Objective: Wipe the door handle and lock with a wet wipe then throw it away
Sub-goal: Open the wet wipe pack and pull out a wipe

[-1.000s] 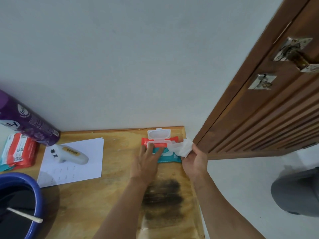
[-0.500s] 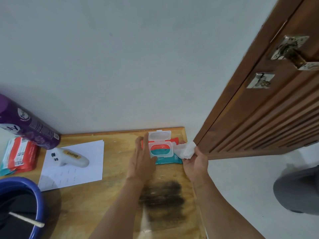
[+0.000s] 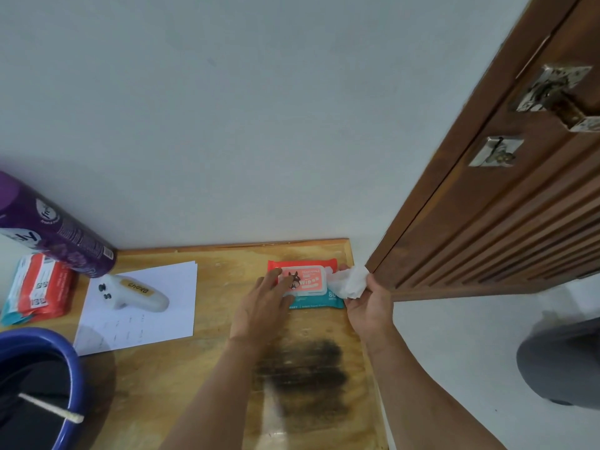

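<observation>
Since half a second ago the pack's lid has been shut, and the left hand (image 3: 263,306) now presses flat on the wipe pack (image 3: 305,284), likely to seal it. Just right of it, the right hand (image 3: 368,306) pinches a crumpled wet wipe (image 3: 350,280) clear of the worktop (image 3: 201,368). Door handle (image 3: 565,99) and lock (image 3: 495,152) wait untouched, well above that hand.

Wet wipe (image 3: 352,282): white, crumpled, sitting at 3 o'clock of the wipes pack (image 3: 305,284). Pack lying flat, lid closed. Door handle (image 3: 565,99) and lock (image 3: 496,151): tarnished metal, showing at 1 o'clock.
</observation>
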